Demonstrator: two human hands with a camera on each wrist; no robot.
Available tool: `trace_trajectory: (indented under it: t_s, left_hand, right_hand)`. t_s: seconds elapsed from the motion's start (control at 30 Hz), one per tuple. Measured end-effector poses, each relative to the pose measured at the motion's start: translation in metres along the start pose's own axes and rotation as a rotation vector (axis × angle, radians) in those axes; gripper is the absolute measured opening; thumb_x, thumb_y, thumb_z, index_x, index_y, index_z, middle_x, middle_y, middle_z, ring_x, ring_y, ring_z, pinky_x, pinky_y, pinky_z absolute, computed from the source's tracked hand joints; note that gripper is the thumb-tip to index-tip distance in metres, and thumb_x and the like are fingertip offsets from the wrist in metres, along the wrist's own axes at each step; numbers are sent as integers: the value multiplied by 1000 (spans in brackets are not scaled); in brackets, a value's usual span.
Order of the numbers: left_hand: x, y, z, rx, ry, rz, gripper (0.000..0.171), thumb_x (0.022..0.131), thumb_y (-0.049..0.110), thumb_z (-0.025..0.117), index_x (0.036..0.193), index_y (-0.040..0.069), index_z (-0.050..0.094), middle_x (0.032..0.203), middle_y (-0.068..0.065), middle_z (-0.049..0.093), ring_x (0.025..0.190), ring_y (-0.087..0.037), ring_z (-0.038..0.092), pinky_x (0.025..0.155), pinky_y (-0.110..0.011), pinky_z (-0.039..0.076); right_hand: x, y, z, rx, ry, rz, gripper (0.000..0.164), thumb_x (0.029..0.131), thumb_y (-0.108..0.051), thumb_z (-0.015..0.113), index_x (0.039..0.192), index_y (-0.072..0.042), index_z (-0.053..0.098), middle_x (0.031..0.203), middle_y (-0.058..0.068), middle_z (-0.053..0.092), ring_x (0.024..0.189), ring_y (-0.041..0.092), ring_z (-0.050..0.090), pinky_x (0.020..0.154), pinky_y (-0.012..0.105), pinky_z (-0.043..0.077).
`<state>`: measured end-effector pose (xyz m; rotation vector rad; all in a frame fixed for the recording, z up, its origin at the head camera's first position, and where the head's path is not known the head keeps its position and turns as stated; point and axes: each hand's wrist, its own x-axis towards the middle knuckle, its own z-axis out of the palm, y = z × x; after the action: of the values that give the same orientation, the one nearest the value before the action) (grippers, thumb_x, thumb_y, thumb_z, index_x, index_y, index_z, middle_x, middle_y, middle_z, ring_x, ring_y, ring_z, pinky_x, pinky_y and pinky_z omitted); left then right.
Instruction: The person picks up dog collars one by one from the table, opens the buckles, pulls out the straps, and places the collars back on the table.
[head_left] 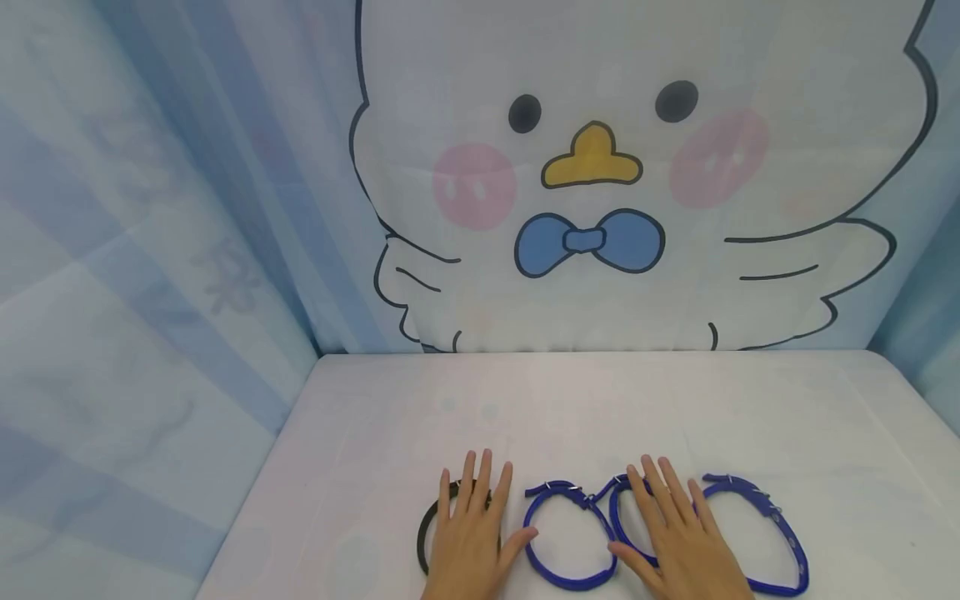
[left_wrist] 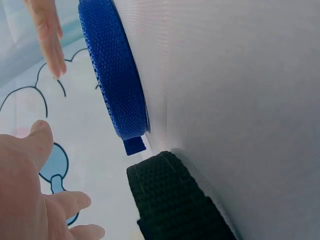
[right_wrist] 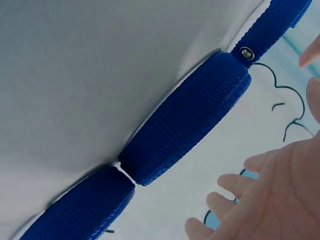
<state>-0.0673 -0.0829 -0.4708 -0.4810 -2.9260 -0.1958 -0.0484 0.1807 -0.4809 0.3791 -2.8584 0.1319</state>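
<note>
My left hand (head_left: 471, 533), palm down with straight, spread fingers, is over a dark green webbing collar (head_left: 423, 542) and covers much of it. My right hand (head_left: 682, 533) is likewise flat and spread, over blue webbing collars. A blue collar (head_left: 572, 583) lies in a loop between the hands. Another blue collar (head_left: 615, 517) is partly hidden by the right hand, and a third blue collar (head_left: 797, 542) curves out to its right. In the right wrist view, a metal eyelet (right_wrist: 247, 53) shows on a blue strap. Both wrist views show the hands apart from the collars.
The collars lie on a table with a pale cloth (head_left: 600, 408). Behind it hangs a curtain (head_left: 480, 308) printed with a bird wearing a blue bow tie. Blue and white fabric (head_left: 150, 333) hangs along the left side, and more at the right.
</note>
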Motion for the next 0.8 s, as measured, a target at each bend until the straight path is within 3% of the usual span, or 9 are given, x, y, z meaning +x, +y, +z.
trace_trajectory:
  t_s: [0.17,0.33,0.4,0.53,0.7,0.77,0.8]
  left_hand:
    - [-2,-1,1,7,21,1,74,95,66,46,151,18,43,160,-13,33,150,-33,24,116,-63,21]
    - [-4,-3,1,47,21,-23,75,94,67,45,151,18,42,160,-11,33,150,-32,25,117,-62,20]
    - [-5,-5,0,46,11,-36,75,94,67,44,152,18,41,160,-11,33,150,-32,25,117,-61,20]
    - [-6,-8,-3,22,14,-42,74,95,64,48,151,17,43,159,-12,35,148,-35,27,116,-62,22]
    - [-8,-13,-5,-35,-5,-63,71,95,61,50,150,15,43,158,-15,35,148,-38,27,117,-64,22]
    - [-8,-15,-5,-58,-12,-75,71,96,60,51,150,15,43,158,-15,35,147,-39,27,117,-64,22]
    - [-9,-16,-5,-67,-11,-80,70,96,59,51,150,15,43,158,-16,35,147,-39,27,117,-65,22]
  right_hand:
    - [1,-4,-2,51,-76,24,94,89,-71,52,155,-7,29,159,20,31,154,28,-5,124,50,-8]
    - [2,-7,1,32,16,-45,94,88,-67,57,157,-11,23,155,18,38,152,16,-15,119,29,-21]
    - [3,-9,2,25,52,-78,96,88,-65,59,158,-13,20,154,18,40,154,19,-7,117,24,-22]
    - [6,-15,1,28,89,-120,95,87,-66,60,157,-13,21,153,16,42,148,27,27,117,20,-20]
    - [9,-22,-1,36,124,-153,90,86,-64,62,150,-7,34,150,16,47,139,31,40,118,18,-16]
    - [10,-25,-2,64,102,-146,87,87,-63,62,148,-6,38,150,16,47,138,33,42,117,17,-16]
    - [11,-26,-2,70,88,-139,87,87,-63,62,147,-6,39,150,16,47,137,33,43,122,20,-9]
